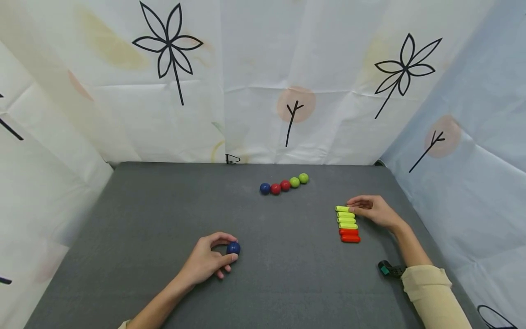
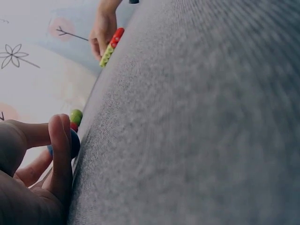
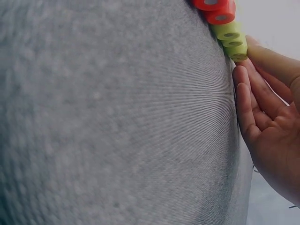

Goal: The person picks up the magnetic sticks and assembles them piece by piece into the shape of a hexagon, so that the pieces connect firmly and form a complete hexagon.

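Observation:
My left hand (image 1: 207,260) pinches a dark blue ball (image 1: 233,248) between thumb and fingertips, low over the grey table left of the middle. In the left wrist view the fingers partly hide this blue ball (image 2: 74,143). On the right, small cylinders lie side by side in a column: several yellow-green ones (image 1: 347,220) at the far end, two red ones (image 1: 350,238) at the near end. My right hand (image 1: 376,211) holds the farthest yellow-green cylinder (image 1: 342,209) by its right end, thumb on it and fingers behind. The right wrist view shows hollow ends on the cylinders (image 3: 238,52).
Farther back on the grey table (image 1: 185,196) is a touching row of balls: one blue (image 1: 265,188), two red (image 1: 281,187), two green (image 1: 299,180). A black strap-like device (image 1: 390,269) sits at my right wrist. Patterned white cloth (image 1: 255,68) encloses the back and sides.

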Demonstrator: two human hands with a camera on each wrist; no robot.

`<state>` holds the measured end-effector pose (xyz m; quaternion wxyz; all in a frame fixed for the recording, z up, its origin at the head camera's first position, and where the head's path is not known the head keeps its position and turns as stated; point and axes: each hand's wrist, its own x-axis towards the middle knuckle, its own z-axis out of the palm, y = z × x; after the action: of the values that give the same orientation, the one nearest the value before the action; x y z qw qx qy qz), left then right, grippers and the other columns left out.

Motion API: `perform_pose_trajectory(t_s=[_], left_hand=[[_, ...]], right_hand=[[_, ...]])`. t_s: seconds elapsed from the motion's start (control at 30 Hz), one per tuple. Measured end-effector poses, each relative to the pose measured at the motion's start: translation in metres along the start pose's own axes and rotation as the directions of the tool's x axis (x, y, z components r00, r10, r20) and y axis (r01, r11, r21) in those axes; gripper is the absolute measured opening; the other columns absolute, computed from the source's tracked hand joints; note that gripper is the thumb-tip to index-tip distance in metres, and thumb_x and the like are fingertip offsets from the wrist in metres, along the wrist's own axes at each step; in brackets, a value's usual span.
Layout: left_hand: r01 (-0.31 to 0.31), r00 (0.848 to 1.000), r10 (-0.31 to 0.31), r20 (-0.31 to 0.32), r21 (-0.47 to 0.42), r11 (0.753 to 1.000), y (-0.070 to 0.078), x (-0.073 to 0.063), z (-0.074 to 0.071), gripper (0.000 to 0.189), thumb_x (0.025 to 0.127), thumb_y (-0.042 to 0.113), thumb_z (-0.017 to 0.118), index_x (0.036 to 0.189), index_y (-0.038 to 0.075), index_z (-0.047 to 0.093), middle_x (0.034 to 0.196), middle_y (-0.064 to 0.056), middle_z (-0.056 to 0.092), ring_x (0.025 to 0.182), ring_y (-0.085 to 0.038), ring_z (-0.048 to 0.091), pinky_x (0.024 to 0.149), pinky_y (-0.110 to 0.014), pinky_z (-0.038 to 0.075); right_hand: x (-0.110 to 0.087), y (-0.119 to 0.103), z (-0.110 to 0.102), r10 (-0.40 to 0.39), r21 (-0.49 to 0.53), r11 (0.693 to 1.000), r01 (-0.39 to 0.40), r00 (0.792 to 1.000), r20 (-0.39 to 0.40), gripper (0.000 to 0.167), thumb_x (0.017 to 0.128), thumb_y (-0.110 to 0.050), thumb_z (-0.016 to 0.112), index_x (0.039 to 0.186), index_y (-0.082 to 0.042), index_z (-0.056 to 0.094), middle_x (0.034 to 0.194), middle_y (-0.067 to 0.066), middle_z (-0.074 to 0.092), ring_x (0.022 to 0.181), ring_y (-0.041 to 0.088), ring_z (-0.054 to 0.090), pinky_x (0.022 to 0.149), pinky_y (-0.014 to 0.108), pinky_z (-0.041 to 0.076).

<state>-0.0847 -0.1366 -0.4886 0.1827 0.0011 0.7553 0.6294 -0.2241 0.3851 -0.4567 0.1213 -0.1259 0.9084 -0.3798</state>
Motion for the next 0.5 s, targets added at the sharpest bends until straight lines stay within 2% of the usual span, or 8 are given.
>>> perform_pose_trajectory(t_s=[0.23, 0.5], left_hand=[[0.002, 1.0, -0.002, -0.012, 0.006, 1.0, 0.0, 0.0, 0.0, 0.045, 0.091, 0.012, 0.088, 0.131, 0.006, 0.07, 0.121, -0.017, 0.073, 0.063, -0.018, 0.073, 0.053, -0.038, 0.062], [0.0, 1.0, 0.0, -0.012, 0.013, 1.0, 0.001, -0.001, 0.0, 0.044, 0.091, 0.01, 0.088, 0.131, 0.006, 0.07, 0.122, -0.018, 0.072, 0.062, -0.018, 0.072, 0.052, -0.038, 0.061]], right_hand=[[0.0, -0.008, 0.0, -0.019, 0.002, 1.0, 0.019, 0.998, -0.059, 0.034, 0.105, -0.018, 0.074, 0.13, 0.006, 0.073, 0.125, 0.027, 0.077, 0.096, -0.007, 0.069, 0.082, 0.018, 0.059], [0.0, -0.038, 0.007, -0.019, 0.06, 0.998, 0.025, 0.996, -0.092, 0.037, 0.105, -0.02, 0.075, 0.132, 0.005, 0.072, 0.131, 0.03, 0.074, 0.098, -0.011, 0.071, 0.085, 0.013, 0.058]])
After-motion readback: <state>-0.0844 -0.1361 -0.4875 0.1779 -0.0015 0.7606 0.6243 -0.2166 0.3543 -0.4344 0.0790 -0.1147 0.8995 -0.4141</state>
